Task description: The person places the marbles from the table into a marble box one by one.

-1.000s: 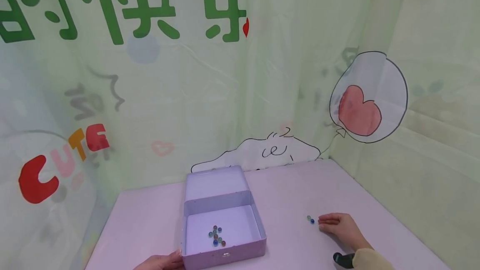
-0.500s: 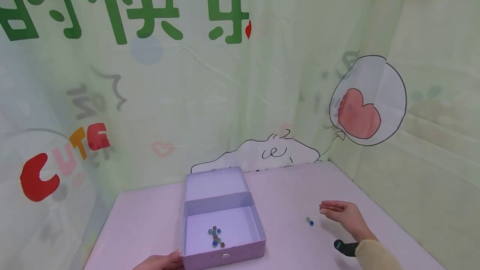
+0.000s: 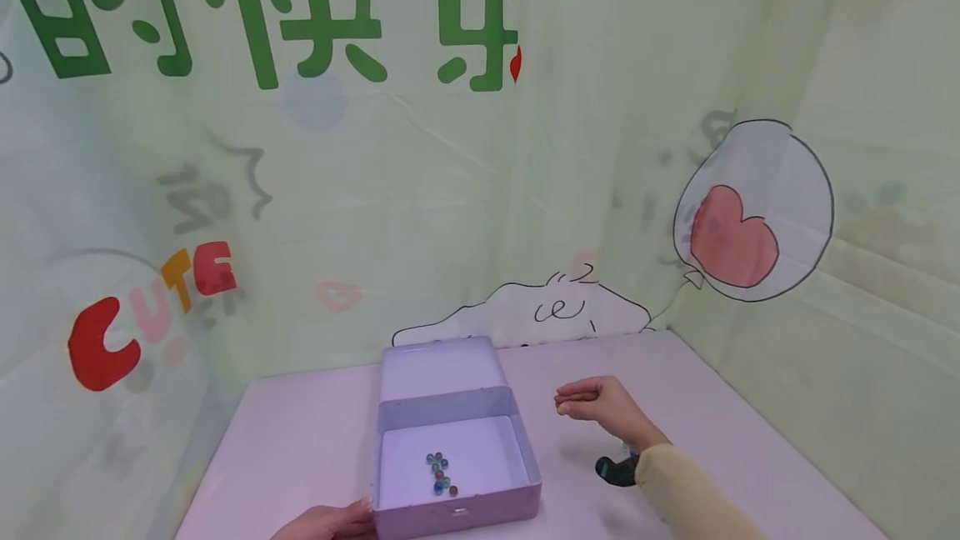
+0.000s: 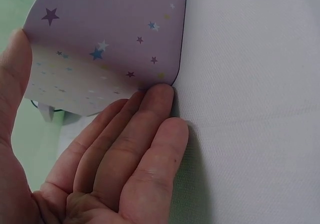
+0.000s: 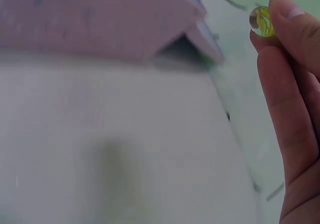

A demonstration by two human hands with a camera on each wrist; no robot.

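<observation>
Between thumb and fingertips, my right hand (image 3: 611, 408) pinches a clear marble with a yellow swirl (image 5: 262, 22). It is raised over the table, to the right of an open lilac box (image 3: 457, 515). Several small glass marbles (image 3: 438, 476) in blue, green and brown lie grouped on the box floor. My left hand (image 3: 330, 521) rests at the box's front left corner. In the left wrist view its extended fingers (image 4: 159, 102) touch the lower edge of the star-printed side, and the thumb lies along another edge.
The box lid (image 3: 442, 367) lies back toward the printed curtain (image 3: 420, 215) behind the pale table (image 3: 300, 423). A black band (image 3: 618, 471) hangs at my right wrist. Close by it, loose marbles (image 3: 627, 447) on the table are mostly hidden by the wrist.
My right hand has risen from near the two marbles on the table and swung left toward the box. The left hand stays at the box corner. The head view has shifted slightly.
</observation>
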